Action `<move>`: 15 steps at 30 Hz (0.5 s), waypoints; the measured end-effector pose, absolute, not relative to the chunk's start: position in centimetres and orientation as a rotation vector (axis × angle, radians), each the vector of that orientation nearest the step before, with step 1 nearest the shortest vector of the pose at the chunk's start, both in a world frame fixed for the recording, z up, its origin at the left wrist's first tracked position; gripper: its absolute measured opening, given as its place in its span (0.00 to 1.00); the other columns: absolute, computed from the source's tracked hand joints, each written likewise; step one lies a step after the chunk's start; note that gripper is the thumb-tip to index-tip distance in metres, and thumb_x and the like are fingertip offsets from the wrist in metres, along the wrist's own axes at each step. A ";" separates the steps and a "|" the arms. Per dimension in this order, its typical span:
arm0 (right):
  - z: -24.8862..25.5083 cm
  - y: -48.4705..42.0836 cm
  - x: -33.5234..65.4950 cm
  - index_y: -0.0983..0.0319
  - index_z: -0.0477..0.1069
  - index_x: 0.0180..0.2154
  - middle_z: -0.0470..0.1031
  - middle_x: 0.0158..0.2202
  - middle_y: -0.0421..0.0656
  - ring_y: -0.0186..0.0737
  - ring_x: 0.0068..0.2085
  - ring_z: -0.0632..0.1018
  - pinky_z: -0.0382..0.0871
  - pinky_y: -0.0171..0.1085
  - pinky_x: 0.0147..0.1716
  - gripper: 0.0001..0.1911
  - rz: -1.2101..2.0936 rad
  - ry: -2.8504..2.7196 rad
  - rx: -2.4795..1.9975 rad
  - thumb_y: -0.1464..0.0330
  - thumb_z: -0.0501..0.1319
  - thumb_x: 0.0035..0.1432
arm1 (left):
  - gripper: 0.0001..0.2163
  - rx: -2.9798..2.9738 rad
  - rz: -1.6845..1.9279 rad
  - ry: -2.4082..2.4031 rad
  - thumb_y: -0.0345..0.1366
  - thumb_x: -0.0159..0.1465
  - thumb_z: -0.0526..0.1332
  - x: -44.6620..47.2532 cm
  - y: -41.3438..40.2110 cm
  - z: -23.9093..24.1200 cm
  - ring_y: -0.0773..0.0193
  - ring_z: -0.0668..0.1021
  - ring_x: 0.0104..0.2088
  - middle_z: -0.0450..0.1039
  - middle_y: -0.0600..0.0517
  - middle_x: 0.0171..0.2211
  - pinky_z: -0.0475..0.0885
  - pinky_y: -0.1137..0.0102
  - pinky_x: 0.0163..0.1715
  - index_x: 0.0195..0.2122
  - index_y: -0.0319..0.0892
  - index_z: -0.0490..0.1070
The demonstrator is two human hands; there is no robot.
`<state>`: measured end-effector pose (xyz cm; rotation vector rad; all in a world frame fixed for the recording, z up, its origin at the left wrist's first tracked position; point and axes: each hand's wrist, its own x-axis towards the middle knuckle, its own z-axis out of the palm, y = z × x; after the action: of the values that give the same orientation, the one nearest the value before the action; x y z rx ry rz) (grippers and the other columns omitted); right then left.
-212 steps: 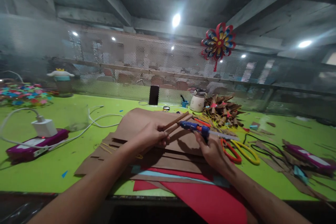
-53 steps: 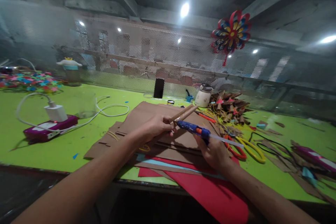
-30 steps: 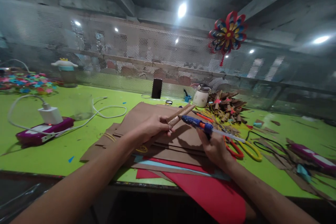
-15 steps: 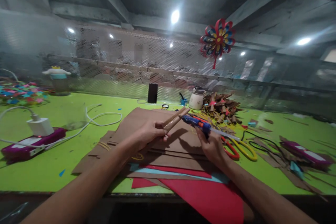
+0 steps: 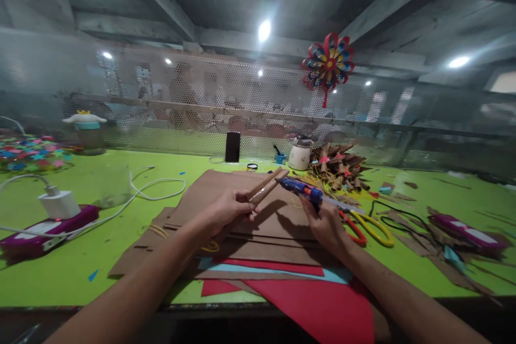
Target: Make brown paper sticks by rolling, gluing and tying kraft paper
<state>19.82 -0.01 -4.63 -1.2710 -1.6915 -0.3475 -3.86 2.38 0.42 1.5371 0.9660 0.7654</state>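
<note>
My left hand (image 5: 229,210) grips two brown rolled paper sticks (image 5: 267,185) that point up and to the right over a stack of brown card sheets (image 5: 245,215). A blue and orange glue gun (image 5: 301,190) is held in my right hand (image 5: 325,226), with a clear glue stick (image 5: 342,205) poking out of its back. The gun's nozzle sits just right of the sticks' upper ends, close to them; whether it touches them I cannot make out.
Red and light blue paper (image 5: 318,306) lies under the card at the front edge. Orange and yellow scissors (image 5: 368,228) lie right of my hand. A heap of rolled sticks (image 5: 341,166), a white jar (image 5: 300,153), a charger on a purple power strip (image 5: 48,215) and a mesh screen (image 5: 226,102) surround the green table (image 5: 80,258).
The view shifted a little. My left hand has slid slightly lower along the sticks, and the glue gun's nozzle stays by their upper ends. Both hands keep their grip.
</note>
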 end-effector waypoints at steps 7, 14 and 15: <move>-4.1 0.5 20.3 0.68 0.74 0.33 0.76 0.26 0.51 0.46 0.29 0.76 0.66 0.38 0.29 0.23 -0.352 -1.613 -1.306 0.57 0.49 0.60 | 0.13 1.580 0.795 0.929 0.32 0.49 0.62 -3.9 2.6 0.3 0.71 0.71 0.22 0.75 0.48 0.29 0.62 0.76 0.23 0.37 0.34 0.73; -4.2 0.4 20.2 0.67 0.74 0.32 0.76 0.25 0.50 0.45 0.27 0.76 0.66 0.38 0.27 0.23 -0.351 -1.597 -1.312 0.57 0.48 0.60 | 0.15 1.613 0.804 0.972 0.33 0.48 0.62 -3.8 2.7 0.2 0.71 0.71 0.21 0.75 0.48 0.29 0.62 0.75 0.22 0.38 0.34 0.72; -4.2 0.3 20.1 0.67 0.73 0.32 0.76 0.26 0.50 0.45 0.28 0.76 0.66 0.38 0.28 0.23 -0.347 -1.623 -1.298 0.57 0.48 0.61 | 0.16 1.621 0.810 0.978 0.34 0.48 0.62 -3.8 2.8 0.0 0.71 0.71 0.21 0.75 0.48 0.29 0.61 0.75 0.21 0.39 0.34 0.72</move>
<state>20.08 0.33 -4.21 -1.2978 -1.6227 -0.3472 -3.76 2.85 0.05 1.6214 0.9784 0.8103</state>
